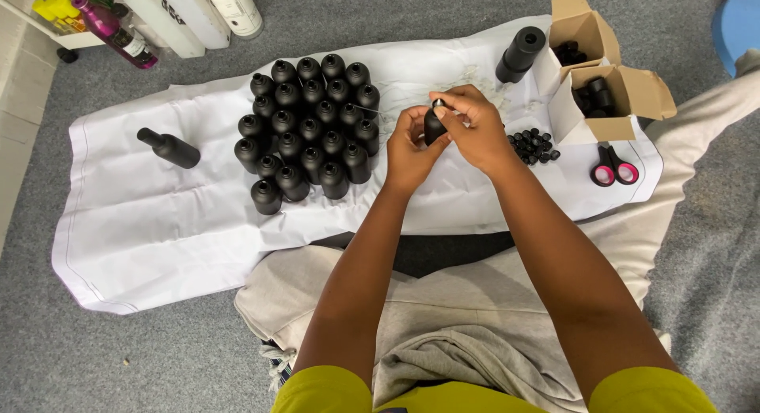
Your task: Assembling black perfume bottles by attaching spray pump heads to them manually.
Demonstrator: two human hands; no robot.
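Grey carpet floor (158,365): bears everything; open at the near left and far right.

White creased cloth sheet (142,223): spread across the floor from left to right; its near-left part lies bare, the widest free room.

Cluster of upright matte black plastic bottles (309,124): packed in rows on the middle of the sheet, just left of the hands, bounding movement on that side.

Left hand (410,148): raised above the sheet at centre, fingers wrapped round the body of a small black rounded bottle (433,128).

Right hand (469,124): fingers pinched together at the top of the same bottle, on its neck; the cap itself is too hidden to tell.

Two open brown cardboard boxes (602,88): far right, holding black parts.

Stack of black cylinders (520,54): far of the hands, tilted, beside the boxes.

Single black bottle lying on its side (169,148): left part of the sheet, well apart from the cluster.

Pink-handled scissors (613,170): right edge of the sheet, near the boxes.

Heap of small black caps (534,146): just right of the right hand.
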